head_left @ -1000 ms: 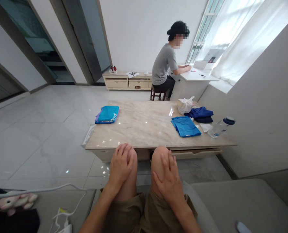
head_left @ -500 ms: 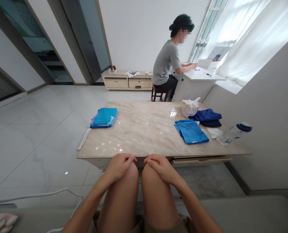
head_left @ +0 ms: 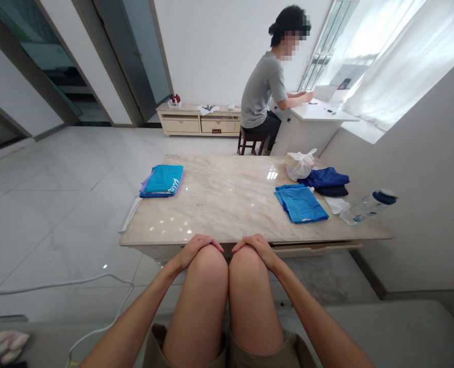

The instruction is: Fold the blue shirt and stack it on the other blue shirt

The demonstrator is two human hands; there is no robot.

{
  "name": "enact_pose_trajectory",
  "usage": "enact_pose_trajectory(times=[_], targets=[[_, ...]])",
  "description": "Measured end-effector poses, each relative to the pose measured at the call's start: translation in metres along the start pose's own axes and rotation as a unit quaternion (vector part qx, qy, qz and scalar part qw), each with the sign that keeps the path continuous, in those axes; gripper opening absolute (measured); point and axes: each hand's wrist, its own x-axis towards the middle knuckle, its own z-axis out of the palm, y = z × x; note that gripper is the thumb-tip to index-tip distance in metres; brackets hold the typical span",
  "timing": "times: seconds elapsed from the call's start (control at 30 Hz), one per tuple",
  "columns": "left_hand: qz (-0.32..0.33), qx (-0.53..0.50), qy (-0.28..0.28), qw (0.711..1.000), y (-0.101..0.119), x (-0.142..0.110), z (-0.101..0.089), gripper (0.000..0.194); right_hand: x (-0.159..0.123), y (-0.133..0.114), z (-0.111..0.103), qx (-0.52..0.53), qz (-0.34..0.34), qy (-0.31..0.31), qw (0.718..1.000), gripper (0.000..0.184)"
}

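I sit facing a low marble table point(head_left: 227, 204). My left hand point(head_left: 194, 249) lies cupped over my left knee, fingers curled round the kneecap, holding no object. My right hand point(head_left: 256, 247) rests the same way on my right knee. On the table's left lies a stack of folded clothes, teal on top point(head_left: 162, 180). On the right lie a folded blue garment point(head_left: 301, 203) and a dark blue pile point(head_left: 326, 181).
A white plastic bag point(head_left: 299, 164) and a lying water bottle point(head_left: 367, 206) sit at the table's right end. Another person point(head_left: 267, 94) sits on a stool at a white desk point(head_left: 318, 120) by the window. A white cable point(head_left: 77, 286) crosses the floor at left.
Both hands have slid forward from my thighs to my kneecaps. My knees have come together and the view has shifted closer to the table.
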Motion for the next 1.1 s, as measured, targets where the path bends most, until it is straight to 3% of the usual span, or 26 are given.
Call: enact_pose_trajectory(times=[0.23, 0.5, 0.7, 0.87, 1.1], targets=[[0.004, -0.001, -0.001, 1.0, -0.009, 0.005, 0.001, 0.061, 0.002, 0.001, -0.002, -0.025, -0.007, 0.008, 1.0, 0.06], [-0.004, -0.024, 0.054, 0.998, -0.018, 0.001, 0.004, 0.056, 0.01, 0.007, 0.002, -0.028, -0.011, 0.044, 0.999, 0.063], [-0.007, 0.038, 0.06, 0.997, -0.007, -0.003, 0.001, 0.054, 0.008, 0.004, 0.003, -0.042, -0.01, 0.077, 0.996, 0.062], [-0.003, 0.073, 0.081, 0.994, 0.003, -0.012, 0.01, 0.051, 0.0, -0.002, 0.002, -0.069, -0.015, 0.111, 0.991, 0.064], [0.026, 0.141, 0.104, 0.984, 0.002, -0.019, 0.013, 0.055, -0.017, -0.015, 0.011, -0.154, -0.048, 0.134, 0.978, 0.06]])
